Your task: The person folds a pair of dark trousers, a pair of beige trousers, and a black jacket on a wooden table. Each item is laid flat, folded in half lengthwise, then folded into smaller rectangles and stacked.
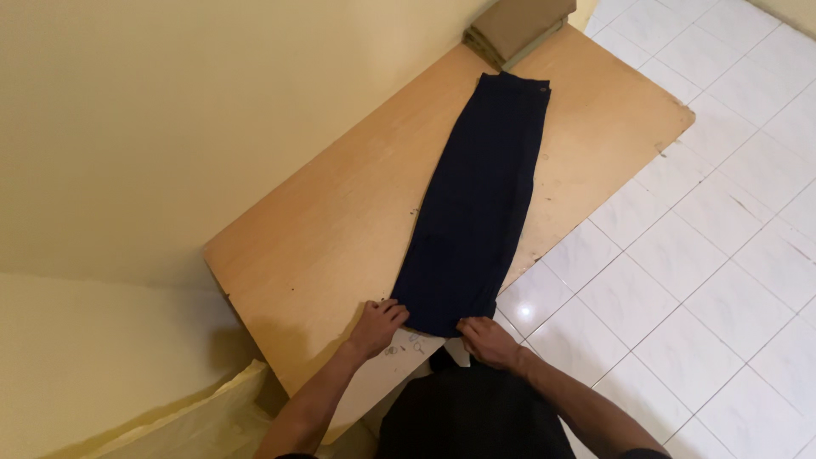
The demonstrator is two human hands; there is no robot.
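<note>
Both hands pinch the near hem of dark folded trousers lying lengthwise on the wooden counter. The left hand closes its grip on 1 corner, the right hand on the other.

Trousers lie lengthwise on the surface; folded cloth at its far end; both hands at the near hem.

Home room, tiled floor, yellow walls, wooden table
</note>
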